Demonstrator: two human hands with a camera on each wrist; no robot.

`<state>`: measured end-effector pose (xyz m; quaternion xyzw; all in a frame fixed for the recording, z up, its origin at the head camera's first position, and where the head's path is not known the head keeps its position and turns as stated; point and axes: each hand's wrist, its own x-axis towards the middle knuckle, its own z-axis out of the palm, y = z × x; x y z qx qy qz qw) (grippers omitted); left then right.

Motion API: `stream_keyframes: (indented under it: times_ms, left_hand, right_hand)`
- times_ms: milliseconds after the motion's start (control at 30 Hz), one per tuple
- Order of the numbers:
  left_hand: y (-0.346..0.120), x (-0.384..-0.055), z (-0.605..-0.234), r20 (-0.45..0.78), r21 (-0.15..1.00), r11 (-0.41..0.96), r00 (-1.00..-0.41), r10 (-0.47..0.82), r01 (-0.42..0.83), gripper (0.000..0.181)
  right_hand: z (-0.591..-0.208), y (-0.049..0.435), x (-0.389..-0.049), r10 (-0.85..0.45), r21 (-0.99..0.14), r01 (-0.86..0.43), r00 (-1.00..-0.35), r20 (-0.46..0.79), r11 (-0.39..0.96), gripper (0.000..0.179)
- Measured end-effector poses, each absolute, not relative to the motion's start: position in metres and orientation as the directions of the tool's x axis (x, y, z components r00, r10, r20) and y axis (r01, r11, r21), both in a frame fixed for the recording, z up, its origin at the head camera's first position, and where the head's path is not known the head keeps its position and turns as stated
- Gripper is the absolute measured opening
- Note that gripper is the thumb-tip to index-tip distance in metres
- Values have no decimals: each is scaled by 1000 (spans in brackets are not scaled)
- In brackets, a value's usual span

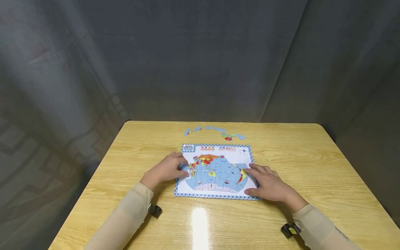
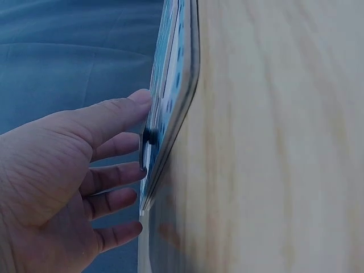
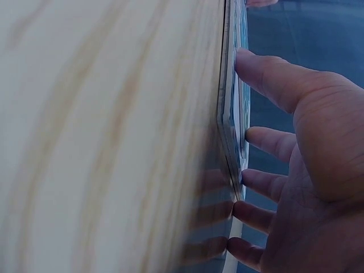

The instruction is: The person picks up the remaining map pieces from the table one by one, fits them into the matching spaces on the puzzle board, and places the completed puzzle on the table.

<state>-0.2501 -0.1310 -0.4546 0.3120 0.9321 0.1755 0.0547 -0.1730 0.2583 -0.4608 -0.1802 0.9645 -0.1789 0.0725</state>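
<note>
Your sleeves (image 1: 122, 218) are beige, hands (image 1: 167, 169) bare; black wrist units (image 1: 155, 210), right with yellow patch (image 1: 292, 230); dark sleeve marking (image 1: 342, 233) possibly lettering.

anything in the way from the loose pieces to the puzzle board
Nothing visible: only a strip of tabletop separates the loose pieces from the puzzle board. The left hand and right hand are at the board's sides, outside that gap.

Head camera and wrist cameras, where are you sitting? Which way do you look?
Head: on the head, facing forward and down at the world-map puzzle and wooden table; left hand, right hand and sleeves show.
Left wrist: on that wrist, facing the puzzle's edge; left hand shows.
Right wrist: on that wrist, facing the puzzle's edge; right hand shows.
Both wrist views share the puzzle's edge and table.
</note>
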Motion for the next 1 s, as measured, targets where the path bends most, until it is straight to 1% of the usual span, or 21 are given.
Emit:
stream_keyframes:
  times_ms: [633, 867, 1000]
  left_hand:
    - [-126, -241, -452, 8, 351, 740, -792, 610, 573, 39]
    - [-123, -238, -451, -5, 343, 755, -802, 597, 560, 40]
    - [-122, -237, -452, -17, 315, 775, -813, 581, 547, 42]
  right_hand:
    - [-458, 258, -172, -376, -376, -325, -924, -71, 868, 76]
    - [-458, 258, -172, -374, -378, -323, -925, -69, 868, 76]
    - [-459, 259, -172, -375, -375, -327, -925, -63, 868, 76]
